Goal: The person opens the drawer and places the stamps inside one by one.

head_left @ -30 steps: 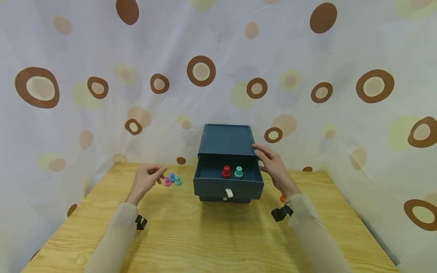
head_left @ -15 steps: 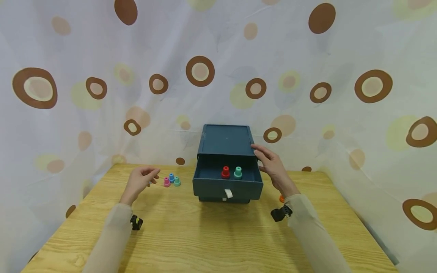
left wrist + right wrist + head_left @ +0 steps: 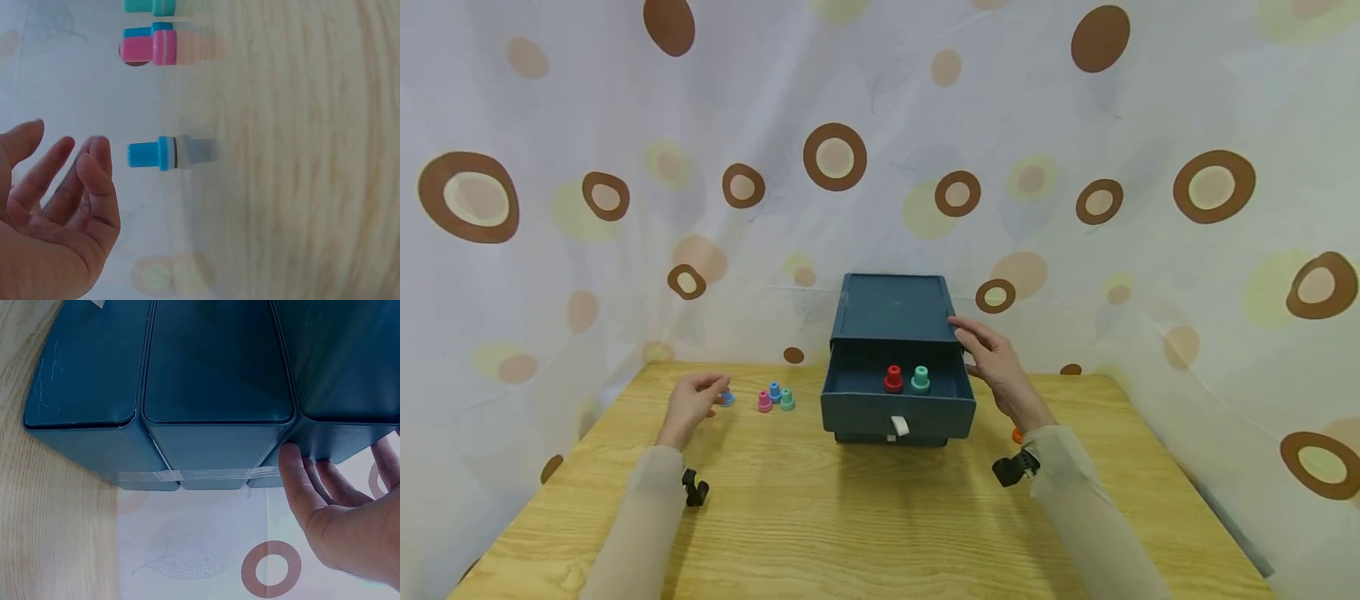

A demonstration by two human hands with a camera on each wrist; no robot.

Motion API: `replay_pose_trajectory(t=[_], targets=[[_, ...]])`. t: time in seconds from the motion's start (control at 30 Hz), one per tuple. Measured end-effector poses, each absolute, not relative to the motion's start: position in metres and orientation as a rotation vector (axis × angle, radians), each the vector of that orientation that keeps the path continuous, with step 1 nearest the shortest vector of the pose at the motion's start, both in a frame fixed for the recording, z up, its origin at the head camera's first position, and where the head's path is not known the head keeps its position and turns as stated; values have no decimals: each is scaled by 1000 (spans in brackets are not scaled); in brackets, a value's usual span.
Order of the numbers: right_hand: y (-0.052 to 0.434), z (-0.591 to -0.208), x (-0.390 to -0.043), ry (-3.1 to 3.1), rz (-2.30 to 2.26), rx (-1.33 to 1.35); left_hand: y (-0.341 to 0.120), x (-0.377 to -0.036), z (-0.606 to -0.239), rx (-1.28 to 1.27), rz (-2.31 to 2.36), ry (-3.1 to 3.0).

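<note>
My left hand [image 3: 688, 406] hovers over the left of the table, fingers bent and holding nothing. Just beyond its fingertips a blue toy stamp [image 3: 145, 154] stands upright on the wood. My right hand [image 3: 997, 364] rests against the right side of a dark blue drawer cabinet [image 3: 895, 307], its fingertips touching the top unit in the right wrist view. The cabinet's top drawer [image 3: 857, 412] is pulled out. Inside it stand a red stamp [image 3: 893, 381] and a mint green stamp [image 3: 921, 382].
Right of the left hand, a pink stamp [image 3: 764, 402], another blue stamp [image 3: 775, 390] and a green stamp [image 3: 786, 400] form a cluster. An orange object [image 3: 1017, 435] is partly hidden behind my right wrist. A patterned curtain [image 3: 880, 100] hangs behind the table.
My left hand has moved left, away from the cluster of stamps to the single blue stamp. The right hand stays at the cabinet, and the drawer has not moved.
</note>
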State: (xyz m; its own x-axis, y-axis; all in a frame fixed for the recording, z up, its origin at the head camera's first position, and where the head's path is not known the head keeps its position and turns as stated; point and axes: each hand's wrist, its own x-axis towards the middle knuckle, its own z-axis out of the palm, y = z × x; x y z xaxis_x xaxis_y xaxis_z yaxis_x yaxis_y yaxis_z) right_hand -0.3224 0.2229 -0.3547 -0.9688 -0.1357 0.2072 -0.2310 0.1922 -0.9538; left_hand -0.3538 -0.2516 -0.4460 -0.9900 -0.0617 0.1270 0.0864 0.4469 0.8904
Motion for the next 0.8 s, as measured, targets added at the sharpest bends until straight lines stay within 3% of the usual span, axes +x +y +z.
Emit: replay_pose_trajectory(t=[0.37, 0.8], targets=[[222, -356, -322, -2369, 1921, 353, -249, -368, -466, 280, -1698, -2405], [224, -354, -323, -2354, 1933, 370, -248, -375, -467, 290, -1872, -2461]])
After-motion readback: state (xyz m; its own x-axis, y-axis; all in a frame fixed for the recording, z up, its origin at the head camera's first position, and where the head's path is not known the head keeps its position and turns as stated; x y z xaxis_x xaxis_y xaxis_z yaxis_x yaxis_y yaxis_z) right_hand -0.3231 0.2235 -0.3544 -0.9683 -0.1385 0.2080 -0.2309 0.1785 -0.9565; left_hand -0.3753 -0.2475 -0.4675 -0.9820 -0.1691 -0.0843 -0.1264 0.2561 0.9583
